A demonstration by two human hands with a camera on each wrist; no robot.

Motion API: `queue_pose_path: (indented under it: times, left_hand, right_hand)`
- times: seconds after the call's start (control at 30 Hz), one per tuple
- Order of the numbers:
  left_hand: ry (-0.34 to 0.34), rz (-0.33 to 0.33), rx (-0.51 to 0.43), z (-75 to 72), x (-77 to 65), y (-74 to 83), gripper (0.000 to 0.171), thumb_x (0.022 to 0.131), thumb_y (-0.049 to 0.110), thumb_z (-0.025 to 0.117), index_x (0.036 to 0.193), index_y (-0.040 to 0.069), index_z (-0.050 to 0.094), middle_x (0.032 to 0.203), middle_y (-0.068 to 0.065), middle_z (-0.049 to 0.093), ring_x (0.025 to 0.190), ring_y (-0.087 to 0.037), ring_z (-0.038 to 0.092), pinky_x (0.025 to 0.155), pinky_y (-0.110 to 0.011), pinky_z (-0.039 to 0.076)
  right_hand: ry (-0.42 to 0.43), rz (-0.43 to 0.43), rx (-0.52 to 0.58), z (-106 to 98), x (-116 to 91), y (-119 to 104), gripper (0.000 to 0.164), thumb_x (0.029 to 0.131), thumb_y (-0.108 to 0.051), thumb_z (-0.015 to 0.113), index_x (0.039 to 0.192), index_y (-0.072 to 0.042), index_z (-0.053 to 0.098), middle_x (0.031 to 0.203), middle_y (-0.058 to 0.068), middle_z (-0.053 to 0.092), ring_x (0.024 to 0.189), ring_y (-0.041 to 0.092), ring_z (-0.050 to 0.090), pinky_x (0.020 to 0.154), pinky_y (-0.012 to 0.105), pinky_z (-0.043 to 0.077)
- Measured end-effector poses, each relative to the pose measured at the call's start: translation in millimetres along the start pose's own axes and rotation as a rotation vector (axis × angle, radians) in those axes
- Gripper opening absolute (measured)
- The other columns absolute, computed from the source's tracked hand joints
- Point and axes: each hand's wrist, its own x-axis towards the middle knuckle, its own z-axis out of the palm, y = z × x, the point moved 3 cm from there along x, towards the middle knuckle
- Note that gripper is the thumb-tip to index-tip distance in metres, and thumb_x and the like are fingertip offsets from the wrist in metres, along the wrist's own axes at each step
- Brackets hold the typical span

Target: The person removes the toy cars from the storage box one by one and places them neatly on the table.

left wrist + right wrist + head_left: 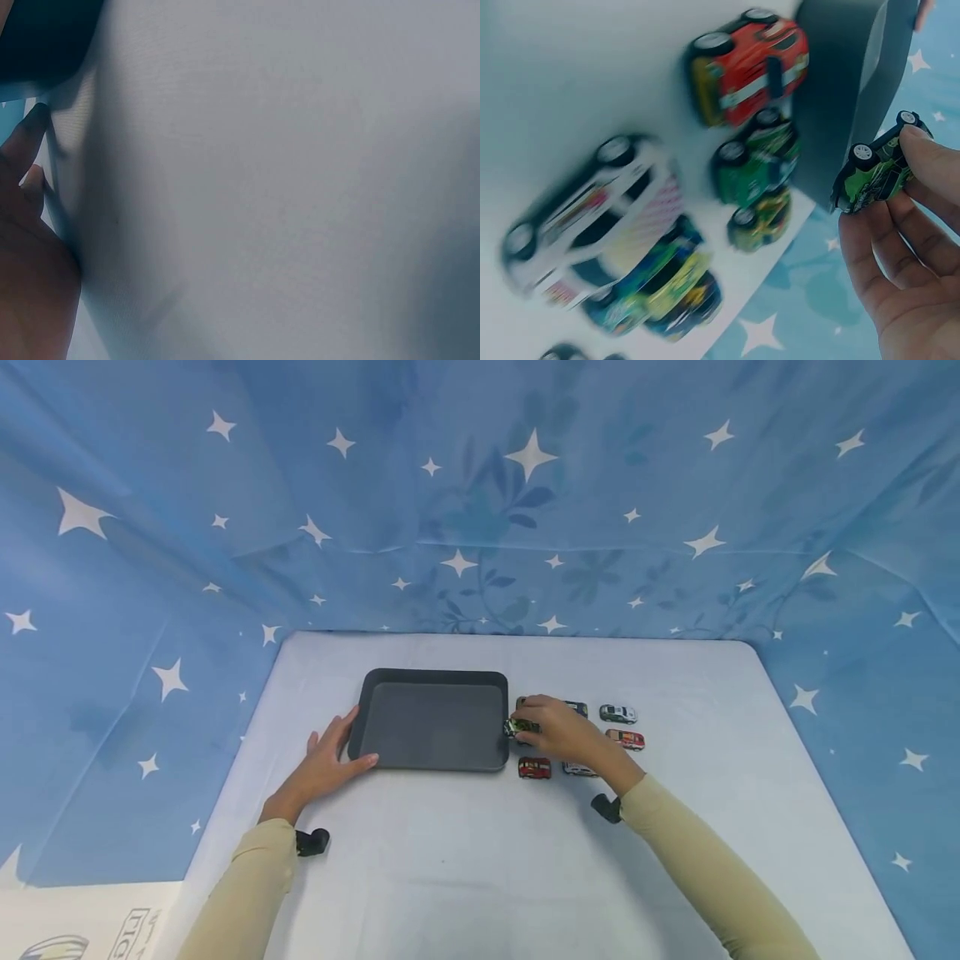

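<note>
My right hand (558, 727) pinches a green and black toy car (881, 165) between thumb and fingers, lifted at the right rim of a dark grey tray (435, 727). In the right wrist view, the car is tilted with two wheels facing the camera. My left hand (322, 768) rests with spread, fairly straight fingers at the tray's left side, the thumb by its front left corner. Below the lifted car sits a red toy car (535, 767) with a white stripe. Another green car (757, 161) and a yellow-green car (761, 220) stand beside it.
Further right are a white toy car (600, 217), a white and green car (618, 714) and an orange-red car (626, 739). My right hand partly covers others. White cloth covers the table (450, 860); a blue star-patterned curtain (480, 510) hangs behind.
</note>
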Motion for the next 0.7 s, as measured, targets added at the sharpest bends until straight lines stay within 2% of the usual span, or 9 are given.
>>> queue_pose_path:
  times: [0.13,0.37,0.5,0.7]
  left_hand:
    - [-0.003,0.004,-0.002,0.2,0.4,-1.0,0.097,0.085,0.058,0.068,0.158,0.036,0.007,0.163,-0.013,0.011,0.150,-0.036,0.002,0.115,-0.060,-0.012]
    - [-0.002,0.000,0.003,0.3,0.6,-1.9,0.098,0.085,0.058,0.068,0.157,0.037,0.005,0.163,-0.014,0.010,0.150,-0.036,0.002,0.114,-0.060,-0.012]
    - [-0.012,-0.005,0.002,0.6,0.8,-1.2,0.099,0.085,0.059,0.068,0.157,0.037,0.004,0.163,-0.014,0.009,0.150,-0.036,0.001,0.114,-0.060,-0.013]
    - [-0.010,0.000,0.004,0.2,0.4,0.4,0.099,0.085,0.058,0.068,0.158,0.036,0.005,0.163,-0.013,0.011,0.150,-0.036,0.002,0.115,-0.060,-0.012]
  right_hand:
    - [-0.012,0.049,-0.011,-2,-13,12,0.032,0.091,-0.023,0.072,0.119,-0.007,0.070,0.120,0.009,0.065,0.115,0.025,0.060,0.096,0.041,0.052]
    - [0.040,0.043,-0.011,-5,-37,30,0.028,0.086,-0.017,0.077,0.111,-0.005,0.072,0.104,0.005,0.067,0.095,0.019,0.064,0.082,0.037,0.056]
    - [0.057,0.044,-0.019,-7,-52,40,0.029,0.084,-0.015,0.079,0.110,-0.003,0.072,0.106,0.008,0.067,0.097,0.023,0.065,0.082,0.040,0.056]
    - [0.050,0.107,-0.018,-11,-74,53,0.031,0.084,-0.015,0.078,0.112,-0.004,0.072,0.108,0.009,0.068,0.100,0.025,0.064,0.085,0.042,0.055]
